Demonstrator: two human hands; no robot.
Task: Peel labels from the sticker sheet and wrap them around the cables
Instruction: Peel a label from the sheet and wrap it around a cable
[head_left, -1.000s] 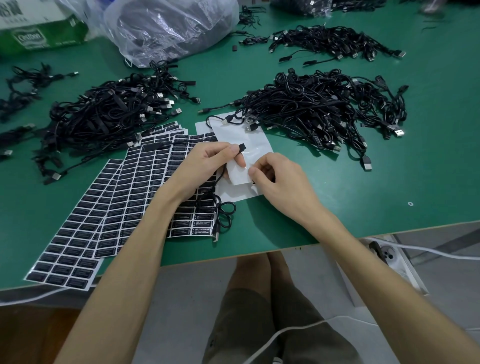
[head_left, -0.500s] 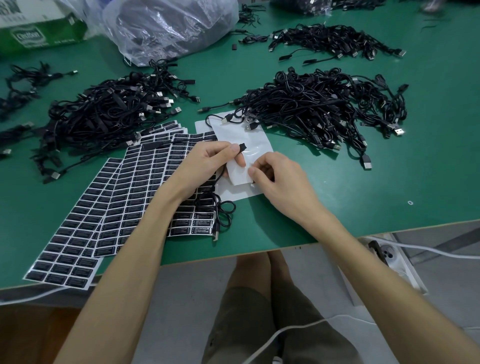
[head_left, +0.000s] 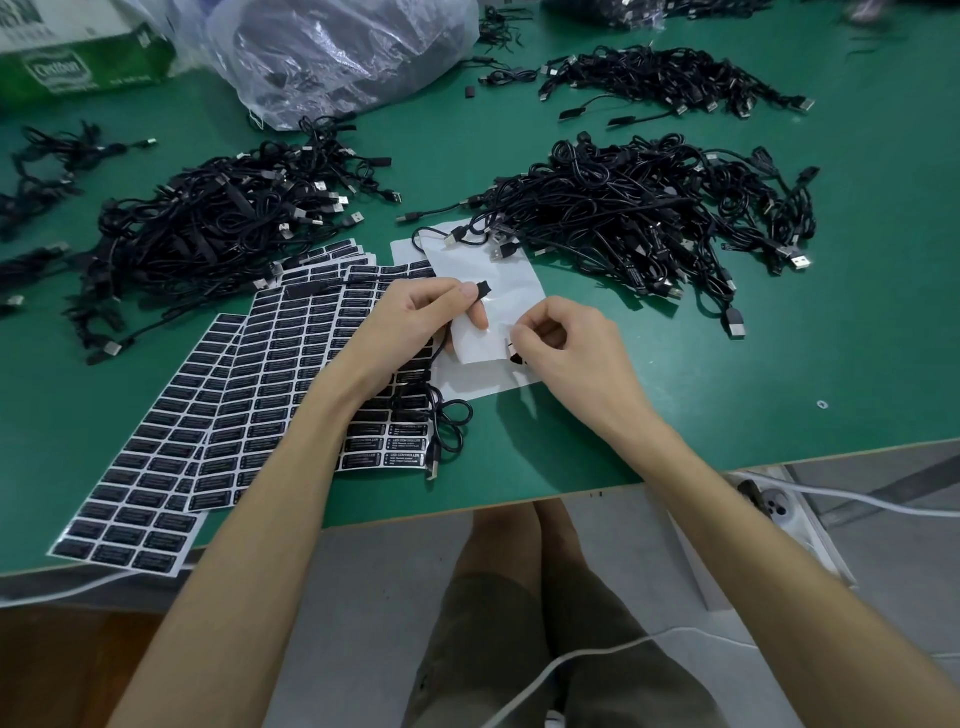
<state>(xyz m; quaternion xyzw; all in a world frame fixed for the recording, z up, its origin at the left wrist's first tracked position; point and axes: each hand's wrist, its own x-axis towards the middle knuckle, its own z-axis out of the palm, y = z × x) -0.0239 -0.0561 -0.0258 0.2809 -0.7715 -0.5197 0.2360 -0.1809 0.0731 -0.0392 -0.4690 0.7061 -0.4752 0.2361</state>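
Label (head_left: 514, 355): small black sticker at the lower edge of a mostly bare white backing sheet (head_left: 506, 291), above the green table (head_left: 675, 405), near its front edge. Prob. feather-light, floppy & tacky on one side, so it'll curl and stick to itself or to skin. Best taken by a corner, fingertips only.

R hand (head_left: 571, 348): fingers curled in, thumb & forefinger pinched together on that label. Can't tell how much is peeled off.

Cable (head_left: 451, 415): thin, black, limp, light. It loops on the table below the L hand (head_left: 415, 322), w/ its plug lying by the full sticker sheets (head_left: 280, 364).

L hand is closed: thumb & forefinger nip the cable's small black end, and the lower fingers appear to prop up the backing sheet. For wrapping, I'd hold the cable close beside that end so it stays taut.

Cable heaps (head_left: 639, 208) sit behind, well apart from the hands.
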